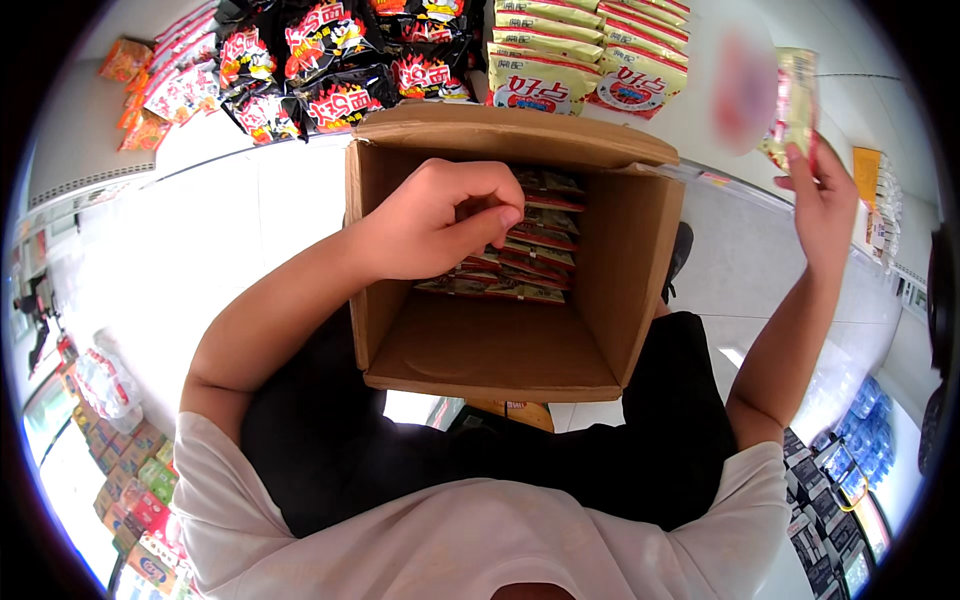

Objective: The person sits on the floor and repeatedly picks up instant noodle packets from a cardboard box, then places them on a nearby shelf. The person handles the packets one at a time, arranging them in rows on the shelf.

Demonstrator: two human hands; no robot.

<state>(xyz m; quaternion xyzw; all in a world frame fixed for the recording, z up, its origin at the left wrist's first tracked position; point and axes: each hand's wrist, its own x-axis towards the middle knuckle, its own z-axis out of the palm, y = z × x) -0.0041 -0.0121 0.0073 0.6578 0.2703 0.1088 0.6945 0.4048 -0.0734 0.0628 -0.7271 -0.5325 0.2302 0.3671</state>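
Note:
My left hand (450, 217), its fingers curled and seemingly empty, is over the open cardboard box (495, 341) between my knees. Inside the box, rows of cream-and-red snack packets (536, 255) lie along its far part, partly hidden by that hand. My right hand (821, 187) is raised at the right by the shelf, gripping a cream-and-red snack packet (795, 97) by its lower end. Similar cream packets (544, 79) stand in two rows on the shelf beyond the box.
Black snack packets (341, 97) and orange packets (142, 131) fill the shelf's left part. The shelf's front edge (247, 148) runs just past the box. Stacked cartons (124, 465) are at the lower left, blue bottles (870, 424) at the lower right. A blurred spot covers part of the shelf.

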